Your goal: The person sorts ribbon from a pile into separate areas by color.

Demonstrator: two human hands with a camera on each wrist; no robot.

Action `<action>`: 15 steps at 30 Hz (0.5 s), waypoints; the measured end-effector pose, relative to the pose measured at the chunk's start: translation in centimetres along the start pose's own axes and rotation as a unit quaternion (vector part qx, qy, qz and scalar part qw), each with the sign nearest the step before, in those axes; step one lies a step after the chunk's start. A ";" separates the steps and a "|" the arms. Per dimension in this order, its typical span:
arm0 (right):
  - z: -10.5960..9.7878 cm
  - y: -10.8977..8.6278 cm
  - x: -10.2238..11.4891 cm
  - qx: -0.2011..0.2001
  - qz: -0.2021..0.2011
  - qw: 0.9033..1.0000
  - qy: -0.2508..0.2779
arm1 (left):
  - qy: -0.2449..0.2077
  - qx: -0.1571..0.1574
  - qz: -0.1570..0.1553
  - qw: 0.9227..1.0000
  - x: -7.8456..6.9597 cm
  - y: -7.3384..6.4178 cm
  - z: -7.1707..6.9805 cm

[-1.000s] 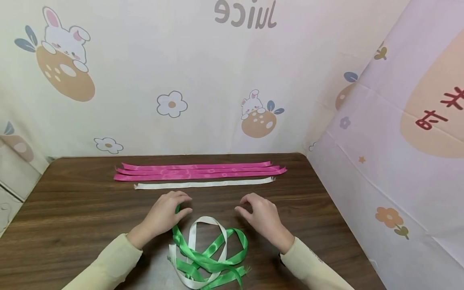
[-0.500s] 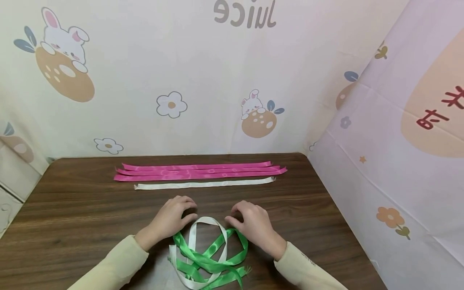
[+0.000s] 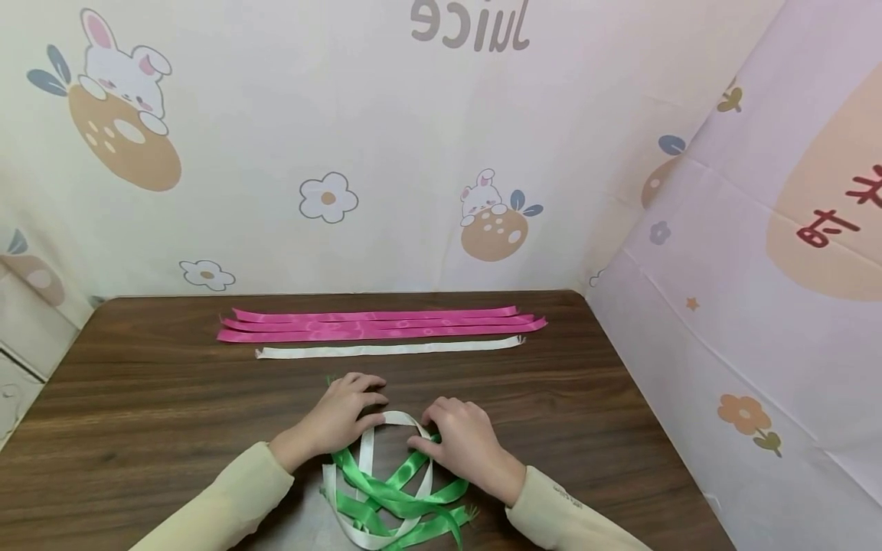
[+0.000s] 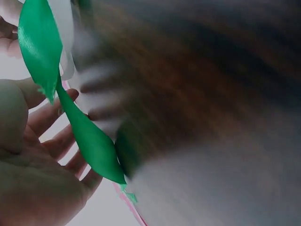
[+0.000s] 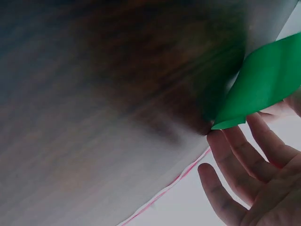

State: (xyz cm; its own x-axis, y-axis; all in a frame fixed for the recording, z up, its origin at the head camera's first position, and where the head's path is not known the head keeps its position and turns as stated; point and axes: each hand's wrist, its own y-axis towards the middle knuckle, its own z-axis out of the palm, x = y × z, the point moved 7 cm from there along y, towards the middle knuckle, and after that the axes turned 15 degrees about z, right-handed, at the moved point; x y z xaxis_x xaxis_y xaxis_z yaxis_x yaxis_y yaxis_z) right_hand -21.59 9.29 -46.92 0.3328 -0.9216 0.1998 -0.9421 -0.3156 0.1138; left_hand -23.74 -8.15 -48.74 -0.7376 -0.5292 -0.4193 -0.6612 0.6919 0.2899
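Loosely coiled green ribbon (image 3: 386,497) and a looped white ribbon (image 3: 367,453) lie tangled on the table's near middle, with frayed green ends. My left hand (image 3: 338,417) is over the upper left of this heap, fingers spread and gently bent. The left wrist view shows a twisted green ribbon (image 4: 94,148) running past its fingertips. At the heap's upper right, my right hand (image 3: 463,442) hovers or rests with loosely bent fingers, partly covering a green loop. In the right wrist view, its fingertips are beside or touching a green ribbon (image 5: 268,82); I cannot tell which.
Several magenta ribbons (image 3: 372,329) lie straight across the back of the dark wooden table (image 3: 172,398). A straight white ribbon (image 3: 389,350) lies parallel in front of them. A printed cloth (image 3: 400,153) hangs behind the table, and another stands along its right side.
Both hands have come closer together and over the heap; the left moved right, the right moved left and nearer the body. A frayed green end now shows behind the left hand.
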 end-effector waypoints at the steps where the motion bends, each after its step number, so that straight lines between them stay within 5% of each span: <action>1: 0.0 0.0 0.1 0.000 -0.002 1.000 -0.005 | -0.002 0.005 0.003 1.000 -0.1 0.0 0.1; 15: -0.1 0.0 0.0 -0.032 -0.010 0.999 -0.018 | -0.052 0.006 -0.005 0.999 -0.2 0.1 0.7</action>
State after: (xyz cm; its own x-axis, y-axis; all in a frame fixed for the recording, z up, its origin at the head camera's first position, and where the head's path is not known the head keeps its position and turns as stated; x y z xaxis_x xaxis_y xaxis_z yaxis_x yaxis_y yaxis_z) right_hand -21.57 9.29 -46.85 0.3479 -0.9235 0.1615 -0.9305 -0.3190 0.1799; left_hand -23.59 -7.64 -49.22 -0.7122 -0.4825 -0.5099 -0.6666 0.6926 0.2757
